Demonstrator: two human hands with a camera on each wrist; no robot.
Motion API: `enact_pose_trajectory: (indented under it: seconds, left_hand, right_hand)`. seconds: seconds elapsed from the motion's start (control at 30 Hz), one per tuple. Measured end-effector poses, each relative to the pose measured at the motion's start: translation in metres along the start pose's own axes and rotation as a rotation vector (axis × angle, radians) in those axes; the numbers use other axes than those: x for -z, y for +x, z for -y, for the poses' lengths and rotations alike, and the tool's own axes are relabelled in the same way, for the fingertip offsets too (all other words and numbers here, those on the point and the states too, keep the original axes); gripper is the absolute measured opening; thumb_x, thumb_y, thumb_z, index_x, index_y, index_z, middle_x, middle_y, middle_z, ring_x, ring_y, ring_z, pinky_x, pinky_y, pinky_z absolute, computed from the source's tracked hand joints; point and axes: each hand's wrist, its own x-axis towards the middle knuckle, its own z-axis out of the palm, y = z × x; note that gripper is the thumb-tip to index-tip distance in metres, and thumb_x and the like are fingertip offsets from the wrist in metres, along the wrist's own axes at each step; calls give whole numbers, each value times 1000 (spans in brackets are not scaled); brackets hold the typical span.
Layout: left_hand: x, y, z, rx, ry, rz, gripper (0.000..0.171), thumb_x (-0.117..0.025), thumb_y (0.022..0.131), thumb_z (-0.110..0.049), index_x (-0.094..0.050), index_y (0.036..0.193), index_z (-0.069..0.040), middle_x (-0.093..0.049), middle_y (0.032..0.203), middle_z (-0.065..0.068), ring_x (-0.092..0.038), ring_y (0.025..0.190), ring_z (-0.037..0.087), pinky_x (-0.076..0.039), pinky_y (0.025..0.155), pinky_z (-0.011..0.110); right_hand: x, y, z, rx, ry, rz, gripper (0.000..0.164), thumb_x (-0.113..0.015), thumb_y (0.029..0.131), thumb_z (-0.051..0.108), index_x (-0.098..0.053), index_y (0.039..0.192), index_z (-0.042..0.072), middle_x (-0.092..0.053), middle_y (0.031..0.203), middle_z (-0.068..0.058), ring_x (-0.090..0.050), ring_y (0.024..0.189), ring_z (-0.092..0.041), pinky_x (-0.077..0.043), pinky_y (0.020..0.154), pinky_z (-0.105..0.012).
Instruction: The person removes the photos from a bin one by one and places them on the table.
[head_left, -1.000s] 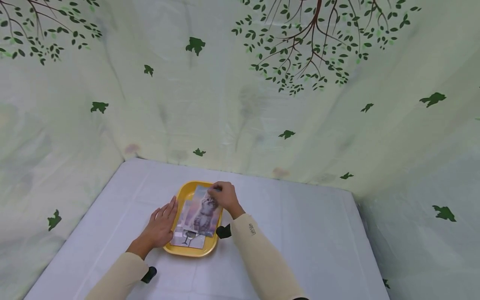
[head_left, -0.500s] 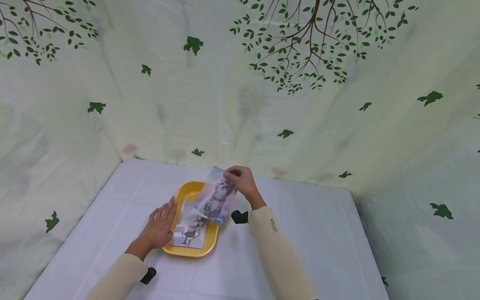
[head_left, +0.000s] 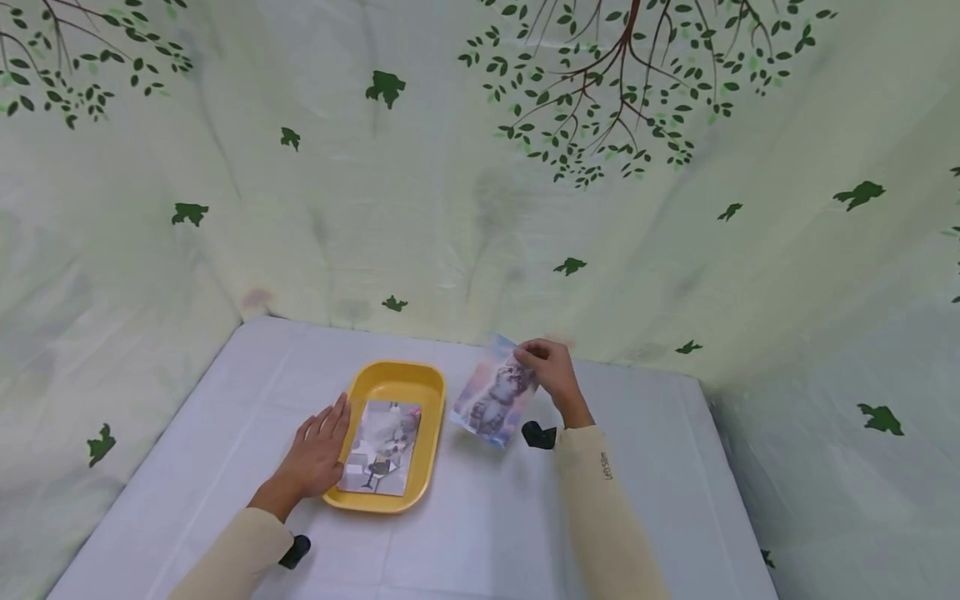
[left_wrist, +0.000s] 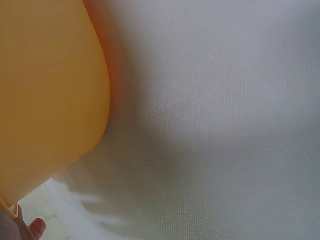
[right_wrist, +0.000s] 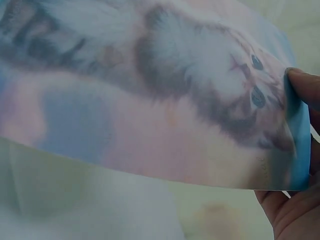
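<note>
Between thumb and fingers my right hand point(head_left: 551, 371) pinches the top edge of a kitten picture card point(head_left: 491, 396), held in the air to the right of the tray. In the right wrist view the card point(right_wrist: 200, 85) fills most of the frame, its pink and blue background bowing slightly. My left hand point(head_left: 315, 446) rests with straight fingers along the left rim of the yellow tray point(head_left: 431, 392). In the tray lies another picture card point(head_left: 382, 442), greyish, showing a cat and a wine glass. The left wrist view shows mostly the tray's outer side point(left_wrist: 50, 90).
A white cloth point(head_left: 480, 542) covers the table. Behind and at both sides hang pale curtains point(head_left: 450, 208) printed with branches and green leaves. A dark wrist camera point(head_left: 538, 435) sits by the right cuff, another point(head_left: 296, 552) by the left.
My right hand has lifted the kitten card off the other card and carried it rightward, out over the table beside the tray. The left hand has stayed at the tray's rim.
</note>
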Motion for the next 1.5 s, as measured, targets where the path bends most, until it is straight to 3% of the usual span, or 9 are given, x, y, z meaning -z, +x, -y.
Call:
enact_pose_trajectory:
  seconds: [0.27,0.43,0.5,0.67,0.73,0.9,1.2,1.4,1.5]
  left_hand:
    - [1,0,-1,2,-5,18,87,-57,78,-10,-13,150,8,-8,158,22,-16,140,43,-12,113,61]
    - [0,0,-2,-1,-6,21,86,-56,77,-8,-13,150,8,-8,158,22,-16,140,44,-12,113,61]
    - [1,0,-2,-3,-8,17,86,-56,76,-7,-14,150,8,-9,158,22,-17,140,44,-13,113,61]
    - [0,0,-4,2,-5,17,85,-55,77,-7,-14,149,9,-9,158,22,-17,140,43,-13,113,61]
    - [-1,0,-4,5,-8,17,85,-55,77,-7,-14,149,9,-9,158,22,-17,140,43,-13,113,61]
    - [0,0,-5,11,1,21,86,-56,78,-8,-13,150,7,-9,158,21,-16,141,42,-13,113,60]
    - [3,1,-5,9,15,21,87,-57,78,-8,-12,150,7,-7,159,21,-16,141,42,-13,113,60]
    - [3,1,-6,12,18,19,87,-58,78,-8,-13,150,7,-9,158,22,-18,140,43,-14,113,61]
    - [3,0,-6,10,25,13,86,-58,77,-8,-14,150,8,-10,158,22,-19,140,43,-15,113,60]
  right_hand:
    - [19,-4,-39,-62,-56,-12,18,-66,91,17,-70,97,0,-64,86,-5,-56,80,-19,-47,71,-30]
    - [15,-4,-57,-59,-92,26,16,-66,91,16,-70,96,1,-65,85,-6,-57,77,-18,-47,69,-30]
    - [13,-9,-52,-66,-109,49,17,-65,91,14,-70,98,-1,-67,88,-11,-60,81,-22,-50,73,-35]
    - [8,-7,-66,-94,-164,82,17,-64,92,14,-70,99,0,-67,92,-12,-61,84,-24,-50,75,-38]
    - [6,-2,-82,-101,-188,76,15,-65,92,17,-71,96,4,-67,90,-7,-60,80,-19,-49,72,-34]
    - [-1,-1,-94,-86,-234,105,14,-65,91,16,-71,94,3,-67,88,-6,-58,77,-18,-49,71,-33]
    - [-14,3,-95,17,-332,82,13,-64,92,12,-72,95,3,-69,91,-9,-62,84,-23,-52,77,-41]
    - [-18,8,-90,16,-387,111,15,-62,93,12,-71,103,5,-69,104,-11,-63,98,-29,-51,86,-46]
    - [-20,11,-89,11,-409,118,16,-62,93,11,-71,105,6,-68,103,-10,-63,95,-26,-51,82,-44]
